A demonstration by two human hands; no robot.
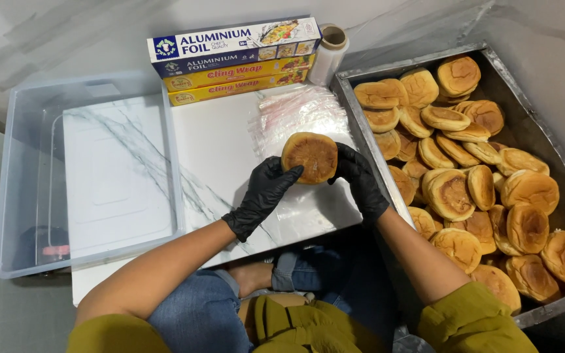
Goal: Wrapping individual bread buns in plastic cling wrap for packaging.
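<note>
Both my hands wear black gloves and together hold one round golden-brown bun (310, 157) above the white marbled board (217, 150). My left hand (263, 193) grips the bun's lower left edge. My right hand (359, 178) grips its right edge. A clear plastic bag (308, 212) lies flat on the board under my hands. A pile of clear bags with pink strips (299, 111) sits just behind the bun.
A metal tray (361, 124) at the right is packed with several similar buns (485, 183). An empty clear plastic tub (21, 183) stands at the left. Boxes of foil and wrap (237, 59) and a film roll (330, 52) lie at the back.
</note>
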